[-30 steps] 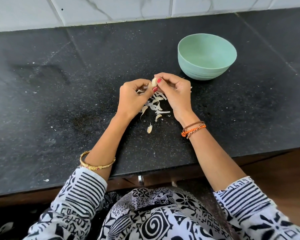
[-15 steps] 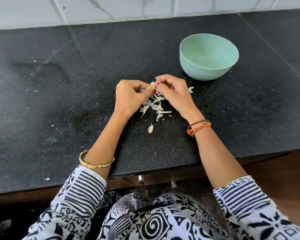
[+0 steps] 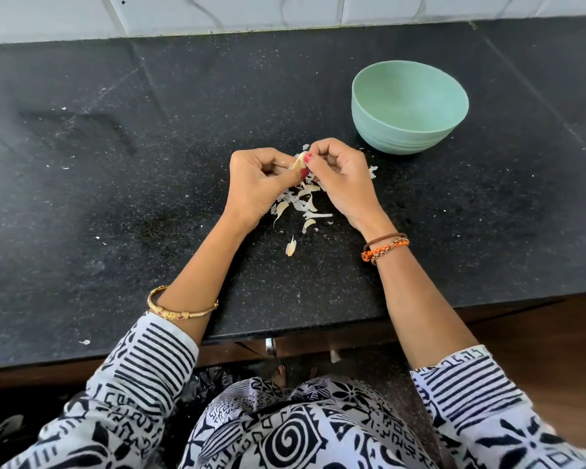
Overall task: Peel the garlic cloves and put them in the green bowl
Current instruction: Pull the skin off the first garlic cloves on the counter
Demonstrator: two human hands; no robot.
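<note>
1. I note the left hand (image 3: 259, 184) and right hand (image 3: 340, 176) meeting at the centre of the counter (image 3: 115, 198); a second ago they sat slightly nearer the counter's front edge, so the pair has drifted a touch toward 12 o'clock, while the work between them is unchanged
2. The left hand's curled fingers and thumb pinch a garlic clove (image 3: 299, 161); the right hand's thumb and forefinger pinch at the same clove from the 3 o'clock side
3. I judge the step in hand to be stripping skin; the clove looks partly bare, but how much skin remains I cannot tell
4. Loose peels (image 3: 305, 204) lie at 6 o'clock of the hands, one stray piece (image 3: 290, 247) further toward me
5. The green bowl (image 3: 410, 106) stands at 1 o'clock of the hands, near but apart; I see no cloves on the part of its inside that shows, so the task looks early
6. Writing: none legible; no brand or label on bowl or counter
</note>
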